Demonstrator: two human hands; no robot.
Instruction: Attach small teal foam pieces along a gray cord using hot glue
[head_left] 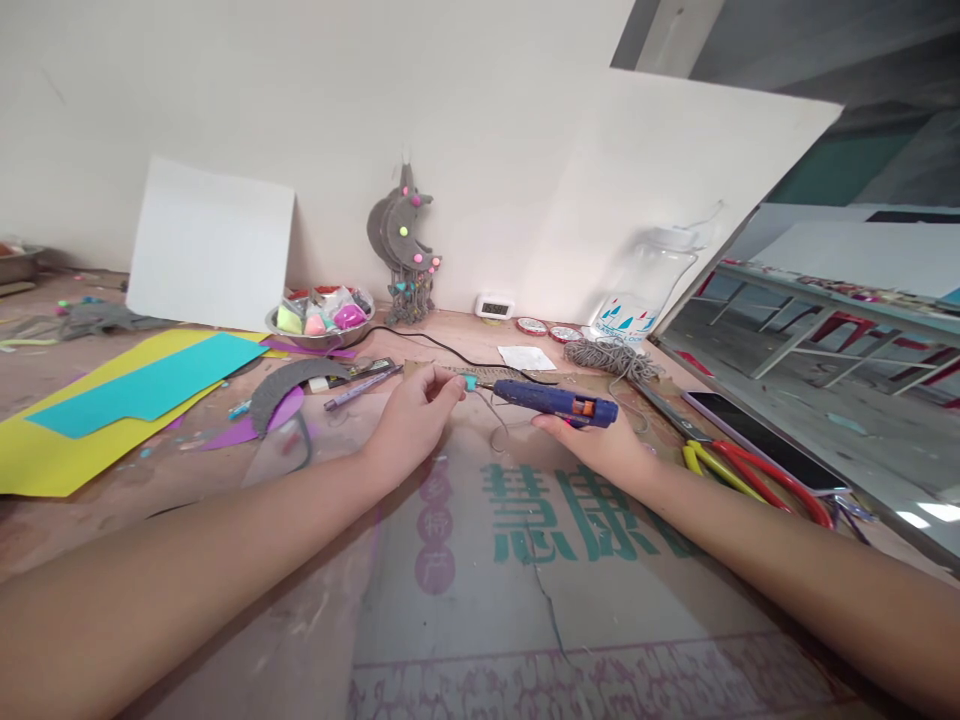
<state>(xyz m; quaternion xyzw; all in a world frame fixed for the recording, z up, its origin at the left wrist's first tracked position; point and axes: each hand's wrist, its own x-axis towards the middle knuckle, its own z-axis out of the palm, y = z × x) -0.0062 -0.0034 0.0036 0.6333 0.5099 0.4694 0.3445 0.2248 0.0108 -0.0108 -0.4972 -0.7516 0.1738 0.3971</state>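
My left hand point(421, 415) pinches a small teal piece point(471, 383) between thumb and fingertips. My right hand point(600, 445) is wrapped round a dark blue hot glue gun point(551, 400), which points left. Its nozzle is at the teal piece; I cannot tell whether they touch. A thin grey strand point(499, 430) hangs just below the nozzle. Both hands are above a printed cardboard sheet point(480, 610) under clear plastic. Left of my left hand lie a grey yarn-wrapped crescent point(283, 392) and a pen point(363, 387).
Yellow point(56, 465) and teal sheets point(150, 385) lie at left, behind them a bowl point(322, 338) of coloured packets. Red-and-yellow-handled scissors point(757, 475), a phone point(765, 440) and grey yarn point(611, 357) are at right. A jar point(645, 280) and a small clock point(495, 304) stand by the wall.
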